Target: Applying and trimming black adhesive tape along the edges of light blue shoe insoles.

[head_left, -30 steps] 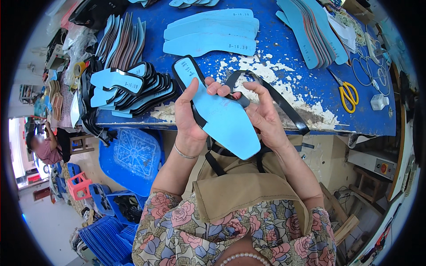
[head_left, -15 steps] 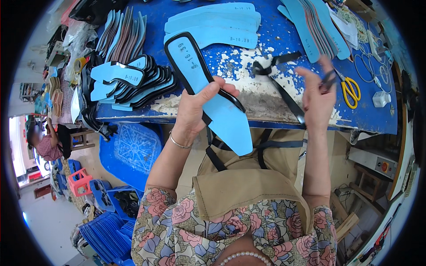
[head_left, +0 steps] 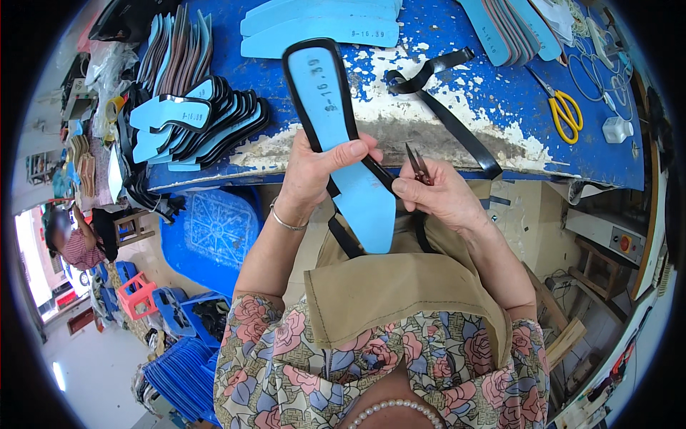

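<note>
My left hand [head_left: 314,171] is closed around a light-blue shoe insole piece [head_left: 364,214], its narrow end pointing away from me and edged with black binding. At the piece's right side, near where the binding ends, my right hand [head_left: 432,193] grips small dark-bladed snips [head_left: 418,163], blades upward. A loose black strip [head_left: 457,132], looped at its far end, lies on the worn blue table beyond my right hand.
Bound pieces [head_left: 193,136] are piled at left, with unbound stacks [head_left: 314,28] behind and at right. Yellow scissors [head_left: 564,114], a small bottle [head_left: 618,131] and cords occupy the right. A blue tub [head_left: 211,236] is below; a person [head_left: 78,243] sits far left.
My right hand left the black strip on the table, picked up snips near the scissors and brought them back beside the piece. The piece in my left hand has turned more upright.
</note>
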Action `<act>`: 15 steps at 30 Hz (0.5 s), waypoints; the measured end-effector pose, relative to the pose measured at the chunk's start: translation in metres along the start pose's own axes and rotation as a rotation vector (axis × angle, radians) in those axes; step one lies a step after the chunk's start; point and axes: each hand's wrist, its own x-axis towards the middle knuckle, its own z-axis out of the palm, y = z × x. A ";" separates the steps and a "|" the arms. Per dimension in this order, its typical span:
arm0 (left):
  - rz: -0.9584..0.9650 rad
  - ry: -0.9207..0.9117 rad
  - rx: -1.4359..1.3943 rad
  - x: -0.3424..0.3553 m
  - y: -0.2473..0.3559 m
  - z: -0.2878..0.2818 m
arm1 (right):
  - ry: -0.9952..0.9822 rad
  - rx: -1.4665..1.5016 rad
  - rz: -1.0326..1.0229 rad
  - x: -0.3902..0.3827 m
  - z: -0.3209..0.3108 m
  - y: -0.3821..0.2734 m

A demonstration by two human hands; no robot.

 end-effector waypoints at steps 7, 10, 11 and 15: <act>0.050 0.061 -0.142 -0.010 -0.003 0.005 | -0.195 0.587 0.194 -0.007 0.000 0.032; 0.031 0.083 -0.072 -0.010 -0.002 0.004 | -0.177 0.446 0.210 -0.001 -0.002 0.033; 0.032 0.088 -0.071 -0.010 -0.002 0.004 | -0.182 0.445 0.212 -0.001 -0.001 0.033; -0.031 0.078 -0.067 -0.009 -0.004 0.003 | 0.093 -0.321 -0.251 -0.001 0.007 0.030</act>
